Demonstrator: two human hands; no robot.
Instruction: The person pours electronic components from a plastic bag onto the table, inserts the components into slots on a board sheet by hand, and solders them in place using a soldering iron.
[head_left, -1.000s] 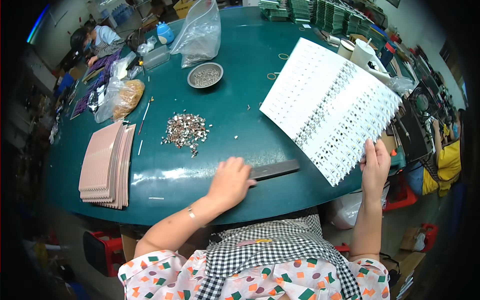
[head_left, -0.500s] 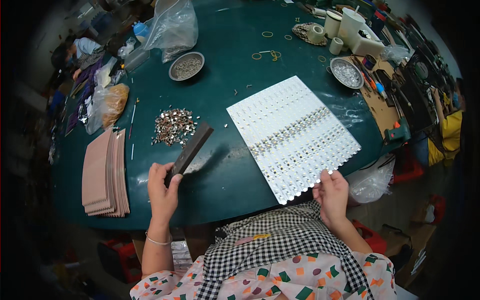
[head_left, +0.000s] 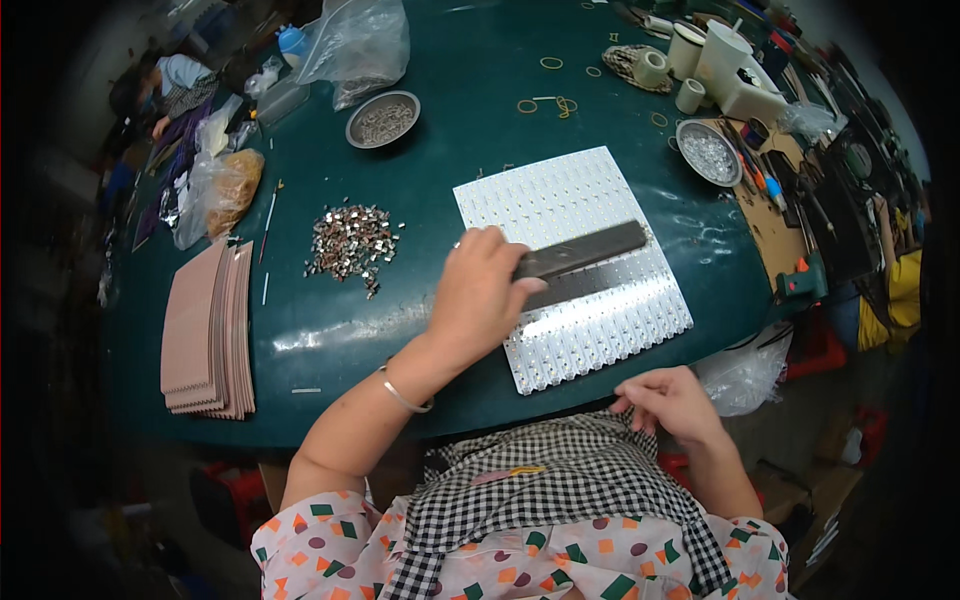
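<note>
My left hand [head_left: 478, 290] is closed around one end of a flat dark bar [head_left: 590, 250]. The bar lies slantwise over a white panel of small LED boards [head_left: 590, 335], across its middle; whether it touches the panel I cannot tell. Part of the panel behind the bar and my fingers is hidden. Near the table's front edge, just off the panel's lower right side, my right hand [head_left: 668, 405] has loosely bent fingers, apart and with nothing in them. Left of the panel lies a pile of small metal pieces [head_left: 352, 245].
A stack of brownish boards [head_left: 205, 330] stands at the left. Behind are a metal bowl of small parts [head_left: 384, 120] and a clear plastic bag [head_left: 360, 45]. At the right are another bowl [head_left: 708, 152], tape rolls [head_left: 690, 96] and tools. Another person [head_left: 180, 85] sits far left.
My left hand has swung right, bringing the bar from beside the metal pile to over the panel. My right hand has let go of the panel's edge, and the panel has turned slightly.
</note>
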